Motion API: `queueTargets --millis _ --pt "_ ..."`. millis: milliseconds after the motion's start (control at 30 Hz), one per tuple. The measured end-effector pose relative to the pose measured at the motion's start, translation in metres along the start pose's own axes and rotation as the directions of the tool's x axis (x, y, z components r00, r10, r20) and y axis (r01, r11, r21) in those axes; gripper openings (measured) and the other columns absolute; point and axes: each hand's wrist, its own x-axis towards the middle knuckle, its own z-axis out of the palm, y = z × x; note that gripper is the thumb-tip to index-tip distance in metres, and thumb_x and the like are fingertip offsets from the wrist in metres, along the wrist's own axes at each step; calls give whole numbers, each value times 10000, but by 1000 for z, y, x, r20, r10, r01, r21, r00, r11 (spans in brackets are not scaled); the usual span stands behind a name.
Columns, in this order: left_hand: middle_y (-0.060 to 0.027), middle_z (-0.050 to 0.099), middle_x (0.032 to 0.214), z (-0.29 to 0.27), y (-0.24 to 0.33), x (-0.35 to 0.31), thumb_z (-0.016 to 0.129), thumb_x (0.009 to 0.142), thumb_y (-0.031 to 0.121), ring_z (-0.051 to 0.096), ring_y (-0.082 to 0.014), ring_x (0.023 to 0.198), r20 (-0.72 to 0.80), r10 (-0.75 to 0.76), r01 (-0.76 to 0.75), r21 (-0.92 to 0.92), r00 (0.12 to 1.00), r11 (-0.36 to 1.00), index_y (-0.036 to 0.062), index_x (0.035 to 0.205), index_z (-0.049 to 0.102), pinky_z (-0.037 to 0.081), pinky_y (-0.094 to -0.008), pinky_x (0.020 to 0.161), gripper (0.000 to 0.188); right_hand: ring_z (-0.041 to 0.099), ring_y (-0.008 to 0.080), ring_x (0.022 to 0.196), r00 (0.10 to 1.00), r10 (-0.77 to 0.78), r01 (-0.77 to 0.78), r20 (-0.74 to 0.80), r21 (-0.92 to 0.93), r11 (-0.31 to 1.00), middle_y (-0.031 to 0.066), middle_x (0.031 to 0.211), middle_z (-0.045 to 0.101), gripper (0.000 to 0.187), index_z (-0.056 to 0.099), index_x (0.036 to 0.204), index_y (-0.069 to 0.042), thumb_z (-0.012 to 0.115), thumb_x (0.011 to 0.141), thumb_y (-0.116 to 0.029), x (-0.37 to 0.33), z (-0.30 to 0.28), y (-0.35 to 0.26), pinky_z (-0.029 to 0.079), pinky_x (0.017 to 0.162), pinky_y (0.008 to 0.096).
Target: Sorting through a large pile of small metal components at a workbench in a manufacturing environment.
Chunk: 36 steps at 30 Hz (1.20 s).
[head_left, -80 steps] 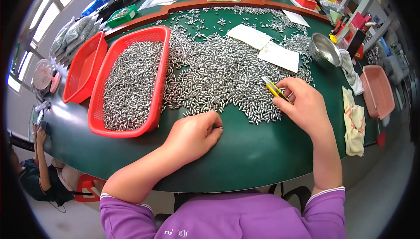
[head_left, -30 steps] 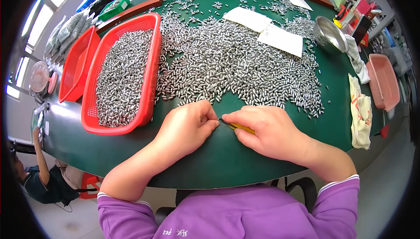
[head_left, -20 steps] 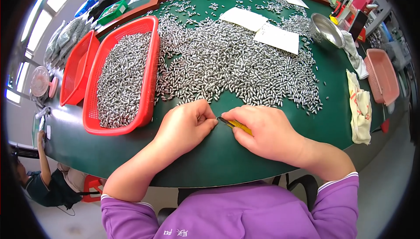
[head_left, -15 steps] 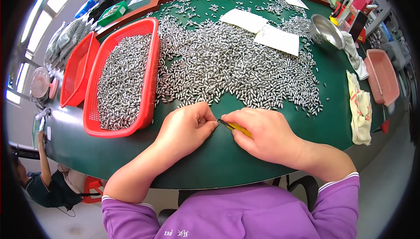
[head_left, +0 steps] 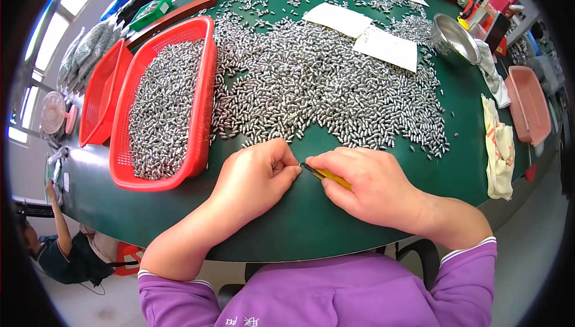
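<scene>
My right hand (head_left: 368,184) is closed around a yellow utility knife (head_left: 332,176), whose dark tip points left at my left fingertips. Thumb and forefinger of my left hand (head_left: 261,170) are pinched together right at that tip. A small piece seems to sit in the pinch, mostly covered by the fingers and too small to name. Just beyond both hands spreads a wide heap of small silvery metal pieces (head_left: 311,87) on the green table (head_left: 269,231). To the left, a red plastic basket (head_left: 202,117) holds many more such pieces.
A second red basket (head_left: 99,117) stands further left. Two white papers (head_left: 386,48) lie on the heap. At the right are a metal bowl (head_left: 449,33), a cream cloth (head_left: 499,153) and a pink basket (head_left: 527,105). Another person (head_left: 66,255) sits at the far left.
The view has shifted slightly, so the heap, baskets and bowl appear a little displaced. Both hands keep nearly the same pose, the knife tip still at the left fingertips.
</scene>
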Motion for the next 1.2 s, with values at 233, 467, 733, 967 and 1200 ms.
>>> queueTargets --millis 233,467,733,967,1200 --pt "-91 612 664 0 0 0 679 799 130 606 -211 612 3 6 -6 5 1000 1000 39 830 621 473 -340 585 113 636 288 770 998 -54 54 20 16 998 87 850 630 210 611 1016 -74 579 814 -124 5 -1 6 516 671 416" --pt "-79 603 654 1 0 0 679 800 137 590 -190 602 5 -11 11 -5 1000 1000 42 832 629 466 -334 587 112 636 292 764 996 -37 44 76 -93 995 87 840 629 181 603 976 -71 559 806 -113 7 -3 0 511 653 432" --pt "-58 578 651 0 -5 1 671 810 141 567 -168 601 4 32 -32 -7 999 999 45 865 619 459 -323 589 122 656 231 756 962 125 -145 -245 -68 987 84 992 679 291 639 1118 -120 610 828 -112 9 -27 8 529 681 325" --pt "45 473 678 -4 -5 1 579 890 85 417 -26 609 49 64 -13 -680 997 733 51 901 552 354 -204 545 44 564 280 902 912 14 -187 -410 -385 904 75 938 563 301 621 1113 -118 664 816 -135 15 -44 49 470 798 394" --pt "25 390 660 -6 -10 6 429 927 210 286 -50 478 246 111 198 -924 963 327 107 871 439 214 -193 418 117 554 259 845 966 -111 40 -236 -286 958 57 889 535 148 639 802 -94 743 702 -125 12 -28 23 462 752 379"
